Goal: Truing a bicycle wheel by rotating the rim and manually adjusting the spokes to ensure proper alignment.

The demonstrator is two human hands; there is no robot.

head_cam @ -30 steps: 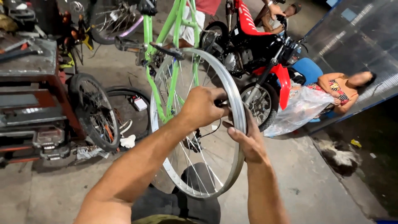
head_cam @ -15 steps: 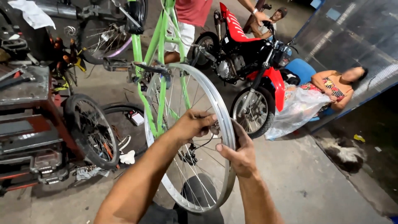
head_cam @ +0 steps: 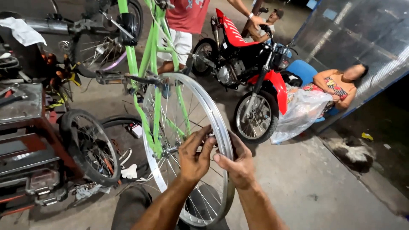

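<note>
head view: bare silver wheel rim [head_cam: 159, 179] with spokes stood upright at centre, near camera, no tyre. left hand [head_cam: 194, 157] reached through spokes, fingers curled on spoke near rim's right edge. right hand [head_cam: 239, 164] cupped rim's right edge from outside, thumb on rim, touching left fingertips. green bike frame [head_cam: 147, 64] just behind rim. loose tyred wheel [head_cam: 87, 147] lay left, beside workbench [head_cam: 21, 127]. red motorcycle [head_cam: 251, 81] far right; seated person [head_cam: 336, 85] beyond it.
</note>
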